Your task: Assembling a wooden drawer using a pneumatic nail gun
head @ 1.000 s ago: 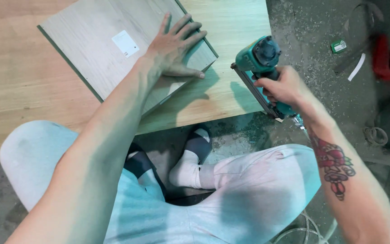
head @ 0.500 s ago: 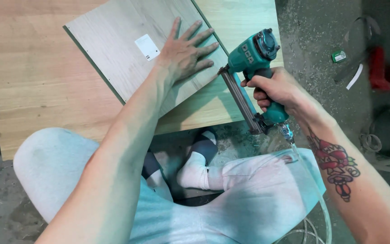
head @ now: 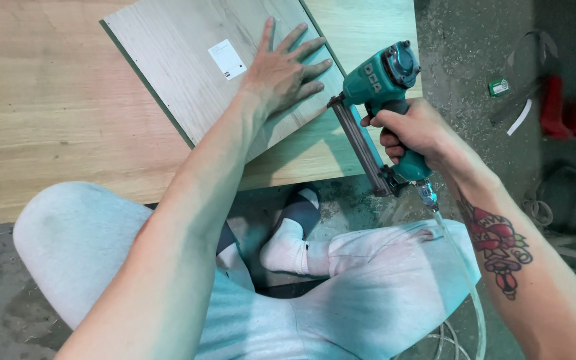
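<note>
Panel fastening, positioning stage. Grey-toned laminate panel [head: 195, 73] lies flat on a larger light oak board [head: 55, 127], which itself rests low, at floor level, in front of the seated person's crossed legs. Panel sits skewed to the board beneath: its long axis runs from lower centre up toward the left, dark edge banding visible along the lower-left side. A small white label [head: 227, 59] is stuck near its middle.

Left hand [head: 287, 73]: open and flat, fingers spread, palm pressing down on the panel's right end. Nothing grasped; it acts as a clamp.

Right hand [head: 413, 130]: clenched around the handle of a teal pneumatic nailer [head: 376, 100]. Whether a finger rests on the trigger cannot be told. Nailer's round head cap faces up and to the right; its nose is close to the panel's right edge, just beside the left fingertips, contact not certain. Long magazine slants from the nose down and right to the handle base, where a clear air hose [head: 465, 280] leaves toward the lower right.

Judgement: aiming is under way, no fastener visibly driven. Next move calls for seating the nose square on the edge, left fingers kept clear of the firing line, and steady downward hold.

Far right, on the dusty floor [head: 475, 47]: a red object [head: 565, 110], partly hidden.
</note>
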